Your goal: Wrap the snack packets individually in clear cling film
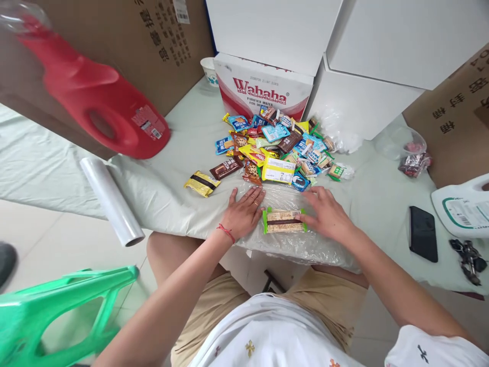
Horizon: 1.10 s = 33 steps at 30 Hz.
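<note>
A wrapped wafer snack with green ends point(284, 221) lies on a sheet of clear plastic film point(275, 196) at the front of the table. My left hand point(244, 211) rests flat on the film just left of the snack, fingers stretched out. On the other side, my right hand point(328, 211) has its fingers apart, with one of them at the snack's right end; whether it presses on it I cannot tell. Just beyond both hands is a heap of small wrapped snacks point(277, 132). A yellow packet point(201, 183) and a brown packet point(226, 167) lie left of the heap.
Behind the heap stands a Wahaha carton point(263, 86) under white boxes. To the left are a large red jug point(103, 102) and a roll of film point(110, 201). On the right lie a black phone point(423, 233), keys point(469, 260) and a white jug point(466, 206). A green stool point(72, 300) stands below.
</note>
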{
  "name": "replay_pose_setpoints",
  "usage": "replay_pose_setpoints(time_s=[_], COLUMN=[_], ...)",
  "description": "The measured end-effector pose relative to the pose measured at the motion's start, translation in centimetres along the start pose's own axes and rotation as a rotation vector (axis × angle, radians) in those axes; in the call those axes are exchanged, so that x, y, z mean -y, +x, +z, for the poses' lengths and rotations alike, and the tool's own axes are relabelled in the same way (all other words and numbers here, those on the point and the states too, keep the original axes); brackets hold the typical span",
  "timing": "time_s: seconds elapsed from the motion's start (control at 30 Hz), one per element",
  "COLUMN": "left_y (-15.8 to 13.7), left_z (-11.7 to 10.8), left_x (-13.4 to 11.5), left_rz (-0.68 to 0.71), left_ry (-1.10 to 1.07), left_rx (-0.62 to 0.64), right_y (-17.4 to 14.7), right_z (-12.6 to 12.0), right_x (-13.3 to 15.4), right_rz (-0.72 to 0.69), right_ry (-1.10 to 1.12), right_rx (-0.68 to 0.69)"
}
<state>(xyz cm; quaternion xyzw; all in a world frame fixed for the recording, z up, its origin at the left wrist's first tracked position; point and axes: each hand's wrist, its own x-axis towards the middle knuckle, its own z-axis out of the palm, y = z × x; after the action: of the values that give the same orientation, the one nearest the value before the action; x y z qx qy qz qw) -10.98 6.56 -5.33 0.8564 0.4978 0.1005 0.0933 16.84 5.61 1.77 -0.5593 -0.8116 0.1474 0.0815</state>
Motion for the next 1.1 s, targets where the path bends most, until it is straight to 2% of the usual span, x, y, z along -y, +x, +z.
replay_pose_setpoints(time_s=[0.1, 0.17, 0.23, 0.37, 0.57, 0.8, 0.93, 1.1], left_y=[0.0, -0.1, -0.1, -0.1, -0.2, -0.2, -0.2, -0.2], left_z=[0.1, 0.2, 0.2, 0.3, 0.4, 0.7, 0.6, 0.4], left_x=[0.1, 0.1, 0.1, 0.1, 0.2, 0.4, 0.4, 0.2], left_rz=[-0.004, -0.007, -0.009, -0.005, -0.005, 0.006, 0.003, 0.004], left_ry=[-0.008, -0.011, -0.012, -0.016, -0.017, -0.014, -0.015, -0.021], left_rx=[-0.006, -0.011, -0.019, -0.036, -0.035, -0.052, -0.055, -0.046], right_y=[-0.1, -0.1, -0.1, -0.1, 0.7, 0.9, 0.8, 0.6], right_z=[0.1, 0.9, 1.8, 3.1, 3.4, 1.6, 1.9, 2.6], right_x=[2.2, 3.4, 3.9, 3.4, 4.0, 3.6, 3.7, 4.0], right_rz=[-0.259, -0.346, -0.327, -0.198, -0.103, -0.216, -0.254, -0.288], right_ry=[-0.111, -0.133, -0.123, -0.055, -0.129, -0.150, -0.153, -0.146], right_rx=[0.076, 0.143, 0.163, 0.123, 0.172, 0.220, 0.245, 0.205])
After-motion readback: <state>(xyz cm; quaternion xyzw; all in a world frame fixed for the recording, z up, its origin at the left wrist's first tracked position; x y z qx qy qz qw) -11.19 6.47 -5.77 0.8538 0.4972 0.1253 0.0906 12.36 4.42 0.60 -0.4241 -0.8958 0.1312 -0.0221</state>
